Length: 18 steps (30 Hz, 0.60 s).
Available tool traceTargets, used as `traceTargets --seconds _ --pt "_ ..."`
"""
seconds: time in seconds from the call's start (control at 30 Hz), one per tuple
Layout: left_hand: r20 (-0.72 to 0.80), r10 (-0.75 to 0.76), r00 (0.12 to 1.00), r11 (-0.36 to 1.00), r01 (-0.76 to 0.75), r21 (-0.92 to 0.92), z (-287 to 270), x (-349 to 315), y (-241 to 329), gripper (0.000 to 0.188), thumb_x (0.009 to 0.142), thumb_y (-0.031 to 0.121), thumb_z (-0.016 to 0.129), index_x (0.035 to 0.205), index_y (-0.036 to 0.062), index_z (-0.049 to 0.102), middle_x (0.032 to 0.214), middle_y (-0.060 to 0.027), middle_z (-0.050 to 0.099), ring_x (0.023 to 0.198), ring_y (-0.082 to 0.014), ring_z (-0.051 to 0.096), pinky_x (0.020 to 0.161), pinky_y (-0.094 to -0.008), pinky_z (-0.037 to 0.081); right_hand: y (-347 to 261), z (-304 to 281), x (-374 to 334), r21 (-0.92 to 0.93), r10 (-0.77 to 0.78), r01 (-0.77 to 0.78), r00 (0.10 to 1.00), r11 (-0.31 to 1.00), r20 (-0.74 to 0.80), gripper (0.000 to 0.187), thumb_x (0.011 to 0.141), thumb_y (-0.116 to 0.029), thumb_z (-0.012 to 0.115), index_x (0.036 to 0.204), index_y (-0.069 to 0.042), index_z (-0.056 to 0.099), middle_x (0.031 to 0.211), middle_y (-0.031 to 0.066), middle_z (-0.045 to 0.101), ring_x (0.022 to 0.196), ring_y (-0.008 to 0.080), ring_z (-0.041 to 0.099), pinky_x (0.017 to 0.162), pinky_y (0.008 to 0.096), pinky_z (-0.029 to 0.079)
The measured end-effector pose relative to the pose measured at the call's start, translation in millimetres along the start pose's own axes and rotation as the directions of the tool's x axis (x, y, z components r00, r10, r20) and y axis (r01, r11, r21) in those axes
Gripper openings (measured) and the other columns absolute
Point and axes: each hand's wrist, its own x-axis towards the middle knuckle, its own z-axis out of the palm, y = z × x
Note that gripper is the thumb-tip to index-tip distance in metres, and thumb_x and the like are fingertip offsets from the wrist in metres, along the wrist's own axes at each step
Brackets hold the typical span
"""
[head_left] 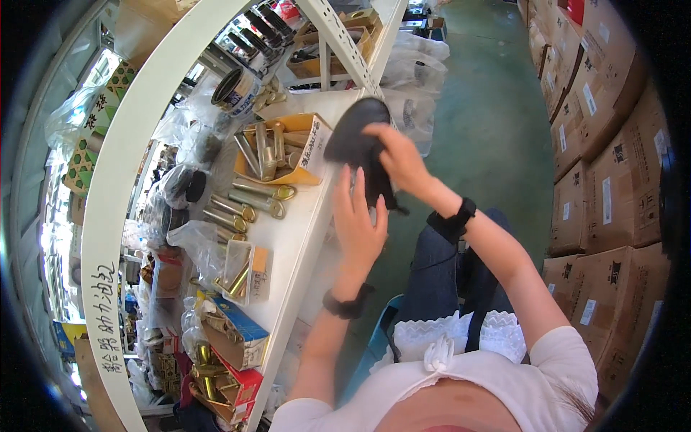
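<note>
Head view: nearest me is my left hand [358,234], palm down, fingers stretched out and slightly parted, thumb standing off to the right. Its fingertips reach the lower left edge of a black piece [353,140], blurred; whether they press on it or only overlap it, I cannot tell. My right hand [401,162] lies a little farther out, at the right edge, fingers bent over the piece and seemingly pinching it. That makes the right hand nearer its broad, rounded far end; the narrower end hangs back toward me, between my hands. Its long axis runs away from me, leaning slightly left. Just left is the white shelf [306,209] with brass-coloured pins [260,204]; farther along stands a yellow box [284,177] of more pins.
</note>
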Motion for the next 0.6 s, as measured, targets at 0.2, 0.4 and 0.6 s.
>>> traceTargets --seconds 0.2,0.4,0.6 --pt "0.084 -0.079 0.993 0.973 0.095 -0.208 15.5 10.3 -4.3 0.050 0.080 0.012 0.054 0.125 -0.0027 0.036 0.125 -0.0241 0.036 0.112 -0.0382 0.040 0.092 -0.0413 0.034 -3.4 -3.9 74.9 -0.021 -0.046 0.048 0.995 0.999 0.086 0.037 0.075 0.000 0.039 0.110 -0.006 0.049 0.105 0.0181 0.055 0.099 0.0352 0.051 0.086 0.0352 0.040" --pt "0.005 -0.064 0.998 0.994 0.064 -0.093 39.1 43.4 -14.8 0.054 0.079 0.014 0.054 0.125 -0.0053 0.033 0.128 -0.0249 0.034 0.117 -0.0385 0.035 0.095 -0.0419 0.032 49.7 41.4 115.2 -0.179 0.149 -0.062 0.836 0.982 0.529 0.039 0.080 -0.014 0.043 0.119 -0.013 0.046 0.096 0.0200 0.060 0.085 0.0365 0.057 0.076 0.0403 0.044" --pt "0.010 -0.144 0.990 0.985 0.142 0.097 87.7 74.1 -20.7 0.065 0.076 0.019 0.058 0.126 -0.0085 0.028 0.132 -0.0276 0.027 0.123 -0.0441 0.024 0.101 -0.0476 0.023 85.2 79.3 148.3 -0.314 0.225 0.026 0.640 0.949 0.734 0.052 0.077 -0.011 0.036 0.128 -0.011 0.037 0.126 0.0160 0.044 0.114 0.0319 0.044 0.095 0.0370 0.034"
